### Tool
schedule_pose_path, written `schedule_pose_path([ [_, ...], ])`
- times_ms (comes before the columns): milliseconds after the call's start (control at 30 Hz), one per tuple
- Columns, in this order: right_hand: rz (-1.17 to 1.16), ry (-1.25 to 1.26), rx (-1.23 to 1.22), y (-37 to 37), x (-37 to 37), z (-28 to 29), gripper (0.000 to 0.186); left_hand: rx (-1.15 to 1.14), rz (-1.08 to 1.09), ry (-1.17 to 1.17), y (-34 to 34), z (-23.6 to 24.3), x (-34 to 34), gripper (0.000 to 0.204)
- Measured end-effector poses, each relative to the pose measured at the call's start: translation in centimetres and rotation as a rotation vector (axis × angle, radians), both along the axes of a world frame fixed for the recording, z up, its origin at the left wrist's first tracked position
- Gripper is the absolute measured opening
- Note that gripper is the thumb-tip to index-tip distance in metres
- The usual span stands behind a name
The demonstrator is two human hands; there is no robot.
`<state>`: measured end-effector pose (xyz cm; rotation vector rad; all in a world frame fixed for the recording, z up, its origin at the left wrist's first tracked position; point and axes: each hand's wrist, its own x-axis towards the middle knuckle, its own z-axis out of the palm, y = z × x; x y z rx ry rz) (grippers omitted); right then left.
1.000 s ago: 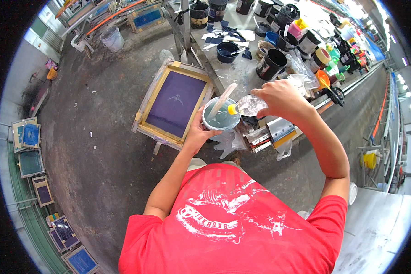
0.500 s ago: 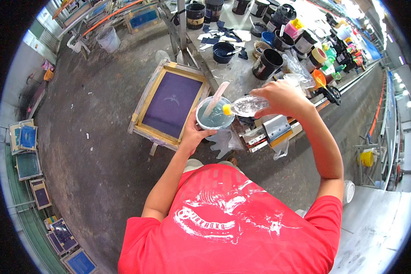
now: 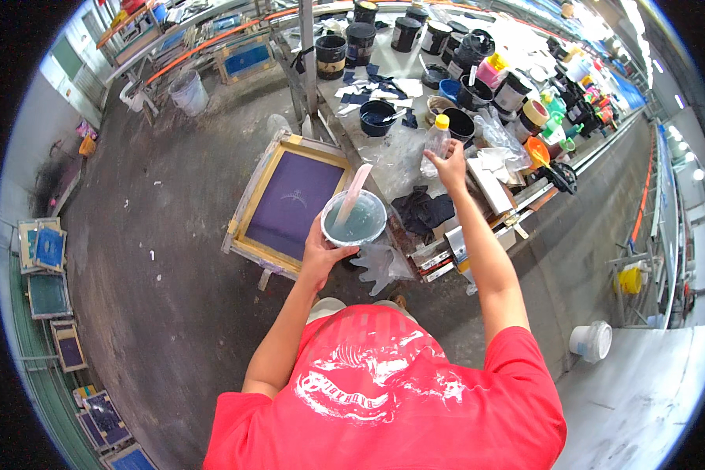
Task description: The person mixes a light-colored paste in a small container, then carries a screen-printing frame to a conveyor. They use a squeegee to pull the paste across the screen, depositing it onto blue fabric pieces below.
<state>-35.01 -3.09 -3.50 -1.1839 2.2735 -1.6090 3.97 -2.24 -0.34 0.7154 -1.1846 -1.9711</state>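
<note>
My left hand (image 3: 321,252) holds a clear plastic cup (image 3: 354,220) of pale liquid from below, with a pale stirring stick (image 3: 352,193) standing in it. My right hand (image 3: 451,166) reaches out over the worktable (image 3: 403,153) and grips a clear plastic bottle with a yellow cap (image 3: 436,143), held upright just above the tabletop. The cup hovers in front of a wooden screen-printing frame with purple mesh (image 3: 290,202) that leans beside the table.
Several dark paint tubs (image 3: 345,47) and a blue bowl (image 3: 377,117) crowd the table, with black cloth (image 3: 421,210) and plastic sheeting near its edge. White buckets (image 3: 188,92) stand on the concrete floor. More printing frames (image 3: 47,270) lean at the left wall.
My right hand has lifted the bottle away from the cup, turned it upright and moved it out over the table. The cup stays in my left hand.
</note>
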Motion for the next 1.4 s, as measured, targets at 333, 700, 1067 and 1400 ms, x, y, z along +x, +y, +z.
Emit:
schedule_pose_path([
  [333,-0.435,0.131,-0.132,4.0,4.6,-3.5,0.080,0.009,0.004,-0.049,1.2,-1.6,1.1,0.098],
  [700,0.644,0.298,0.012,5.7,17.0,10.5,0.021,0.093,-0.168,-0.010,1.1,-2.1,-1.3,0.102],
  [1067,0.757,0.522,0.104,7.7,15.3,13.4,0.020,0.049,-0.139,0.022,0.3,-1.6,-0.9,0.098],
  [1400,0.750,0.259,-0.001,7.3,16.2,11.0,0.016,0.044,-0.100,-0.011,0.4,-2.2,-0.6,0.096],
])
